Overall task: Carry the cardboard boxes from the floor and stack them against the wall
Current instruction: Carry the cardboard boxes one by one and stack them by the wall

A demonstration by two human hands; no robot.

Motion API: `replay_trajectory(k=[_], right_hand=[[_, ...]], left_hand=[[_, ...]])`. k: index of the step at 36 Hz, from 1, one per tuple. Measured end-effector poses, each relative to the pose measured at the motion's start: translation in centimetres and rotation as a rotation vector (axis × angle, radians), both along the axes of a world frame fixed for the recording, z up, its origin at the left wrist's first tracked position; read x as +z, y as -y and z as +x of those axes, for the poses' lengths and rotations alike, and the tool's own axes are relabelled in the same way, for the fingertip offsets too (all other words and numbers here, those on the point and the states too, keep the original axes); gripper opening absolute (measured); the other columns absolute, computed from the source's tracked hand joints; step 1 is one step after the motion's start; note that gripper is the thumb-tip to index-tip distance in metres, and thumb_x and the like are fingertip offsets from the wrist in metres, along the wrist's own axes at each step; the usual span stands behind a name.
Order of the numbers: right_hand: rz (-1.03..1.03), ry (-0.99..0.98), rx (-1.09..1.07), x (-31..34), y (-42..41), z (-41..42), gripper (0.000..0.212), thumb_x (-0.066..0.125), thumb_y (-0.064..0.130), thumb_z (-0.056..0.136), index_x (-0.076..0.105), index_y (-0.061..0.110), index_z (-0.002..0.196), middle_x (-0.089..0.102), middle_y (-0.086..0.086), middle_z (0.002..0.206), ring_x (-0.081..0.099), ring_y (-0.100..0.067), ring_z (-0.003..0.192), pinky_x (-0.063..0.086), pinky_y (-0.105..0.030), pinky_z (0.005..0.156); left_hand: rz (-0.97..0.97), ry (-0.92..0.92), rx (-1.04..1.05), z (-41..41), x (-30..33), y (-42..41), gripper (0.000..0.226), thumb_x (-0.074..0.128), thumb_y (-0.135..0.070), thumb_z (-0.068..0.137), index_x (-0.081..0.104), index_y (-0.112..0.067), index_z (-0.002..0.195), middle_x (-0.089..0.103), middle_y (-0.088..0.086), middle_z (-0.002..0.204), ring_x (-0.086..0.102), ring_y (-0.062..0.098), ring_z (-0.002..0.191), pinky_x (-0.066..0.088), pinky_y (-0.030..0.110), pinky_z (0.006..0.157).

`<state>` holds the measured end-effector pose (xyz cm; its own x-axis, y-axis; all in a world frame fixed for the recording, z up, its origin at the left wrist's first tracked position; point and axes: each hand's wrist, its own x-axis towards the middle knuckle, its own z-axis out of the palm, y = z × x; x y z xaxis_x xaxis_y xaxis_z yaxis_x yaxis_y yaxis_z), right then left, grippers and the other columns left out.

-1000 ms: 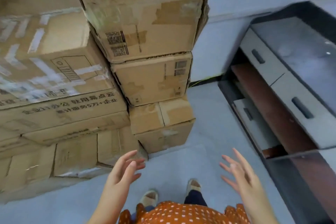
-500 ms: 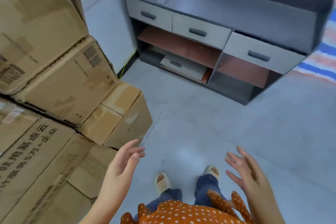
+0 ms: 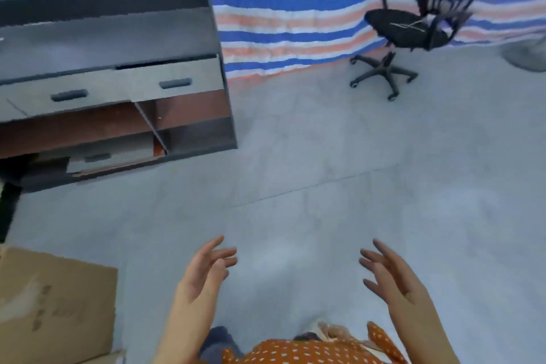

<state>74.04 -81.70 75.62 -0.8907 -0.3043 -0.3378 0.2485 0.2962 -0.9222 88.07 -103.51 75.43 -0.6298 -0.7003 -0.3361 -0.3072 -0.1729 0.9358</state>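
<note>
Only one cardboard box (image 3: 56, 304) shows, a brown one at the bottom left corner with faint printed marks on its top. My left hand (image 3: 204, 272) hovers over the grey floor to the right of that box, fingers spread and relaxed, holding nothing. My right hand (image 3: 390, 278) is raised at the same height further right, fingers also spread and empty. The two palms face each other about a shoulder's width apart.
A grey cabinet (image 3: 124, 47) with drawers and open brown shelves stands at the upper left. A black office chair (image 3: 413, 29) on castors stands at the upper right before a blue, red and white striped tarp (image 3: 295, 9). Grey tiled floor (image 3: 325, 171) spreads between them.
The view has swung right, away from the stacked boxes: they have left the frame except one corner box. The cabinet slid left, and the chair and tarp came in. Both hands stay empty.
</note>
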Motion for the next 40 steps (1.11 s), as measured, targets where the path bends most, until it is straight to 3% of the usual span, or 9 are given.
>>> replay_trajectory(k=[3, 5, 10, 14, 18, 21, 32, 37, 40], right_hand=[[0.007, -0.012, -0.147, -0.1, -6.1, -2.3, 0.026, 0.055, 0.021, 0.092, 0.059, 0.037, 0.112, 0.071, 0.012, 0.104, 0.064, -0.009, 0.107, 0.053, -0.026, 0.089], [-0.001, -0.002, -0.243, -0.1, -9.6, -3.1, 0.026, 0.055, 0.018, 0.093, 0.058, 0.036, 0.112, 0.070, 0.010, 0.105, 0.064, -0.009, 0.107, 0.053, -0.023, 0.088], [-0.043, 0.000, -0.462, -0.1, -15.9, -3.9, 0.090, 0.068, 0.085, 0.040, 0.058, 0.038, 0.116, 0.070, 0.011, 0.109, 0.065, -0.005, 0.104, 0.054, -0.026, 0.085], [-0.112, 0.041, -0.639, -1.2, -19.3, -4.9, 0.085, 0.075, 0.076, 0.043, 0.059, 0.034, 0.115, 0.071, 0.005, 0.107, 0.067, -0.009, 0.100, 0.056, -0.022, 0.078], [-0.139, 0.060, -0.752, -1.7, -21.6, -6.7, 0.035, 0.070, 0.039, 0.081, 0.058, 0.034, 0.113, 0.070, -0.002, 0.112, 0.067, -0.007, 0.098, 0.057, -0.022, 0.076], [-0.123, 0.060, -0.830, -2.5, -23.2, -9.1, 0.025, 0.062, 0.026, 0.089, 0.058, 0.033, 0.113, 0.069, -0.002, 0.113, 0.067, -0.004, 0.097, 0.056, -0.023, 0.077], [-0.057, -0.011, -0.989, -2.6, -27.3, -26.8, 0.034, 0.045, 0.007, 0.098, 0.056, 0.033, 0.117, 0.069, 0.004, 0.110, 0.067, -0.006, 0.098, 0.055, -0.023, 0.082], [-0.050, -0.001, -1.053, -1.8, -28.0, -33.6, 0.030, 0.047, 0.014, 0.097, 0.054, 0.037, 0.116, 0.068, 0.005, 0.112, 0.066, -0.008, 0.101, 0.054, -0.021, 0.085], [-0.079, -0.001, -1.133, -1.5, -29.1, -36.2, 0.041, 0.062, 0.057, 0.077, 0.057, 0.039, 0.114, 0.071, 0.005, 0.106, 0.067, -0.013, 0.101, 0.056, -0.020, 0.080]], left_hand=[[0.022, -0.019, -0.145, -4.8, -0.3, -4.9, 0.031, 0.041, 0.002, 0.095, 0.058, -0.018, 0.111, 0.071, 0.004, 0.094, 0.068, 0.008, 0.085, 0.052, 0.016, 0.077], [0.021, -0.019, -0.248, -7.5, -0.4, -7.5, 0.032, 0.040, 0.003, 0.096, 0.058, -0.018, 0.112, 0.070, 0.006, 0.097, 0.068, 0.010, 0.087, 0.052, 0.019, 0.080], [0.014, -0.001, -0.410, -13.8, 0.0, -12.2, 0.033, 0.041, 0.002, 0.096, 0.059, -0.020, 0.112, 0.072, -0.002, 0.099, 0.068, 0.014, 0.091, 0.052, 0.032, 0.082], [-0.005, 0.029, -0.514, -18.3, -0.4, -15.0, 0.031, 0.041, 0.000, 0.095, 0.059, -0.020, 0.111, 0.072, -0.004, 0.098, 0.069, 0.013, 0.089, 0.055, 0.030, 0.080], [0.025, 0.038, -0.600, -22.7, -0.9, -17.4, 0.021, 0.058, -0.009, 0.092, 0.059, -0.021, 0.109, 0.072, -0.006, 0.096, 0.069, 0.014, 0.090, 0.055, 0.028, 0.080], [0.025, 0.054, -0.656, -26.4, -1.5, -18.8, 0.019, 0.057, -0.014, 0.093, 0.059, -0.021, 0.110, 0.072, -0.008, 0.095, 0.068, 0.012, 0.090, 0.055, 0.023, 0.082], [-0.068, -0.002, -0.903, -50.4, 0.1, -24.5, 0.028, 0.042, -0.010, 0.097, 0.057, -0.027, 0.113, 0.071, -0.001, 0.099, 0.067, 0.009, 0.093, 0.051, 0.028, 0.087], [-0.071, 0.020, -1.014, -58.6, 0.3, -27.0, 0.029, 0.043, -0.007, 0.097, 0.060, -0.024, 0.113, 0.072, -0.008, 0.100, 0.068, 0.011, 0.093, 0.049, 0.034, 0.090], [-0.071, 0.047, -1.091, -62.1, 0.2, -28.9, 0.030, 0.043, -0.004, 0.097, 0.060, -0.023, 0.114, 0.072, -0.006, 0.100, 0.068, 0.012, 0.093, 0.049, 0.037, 0.091]])
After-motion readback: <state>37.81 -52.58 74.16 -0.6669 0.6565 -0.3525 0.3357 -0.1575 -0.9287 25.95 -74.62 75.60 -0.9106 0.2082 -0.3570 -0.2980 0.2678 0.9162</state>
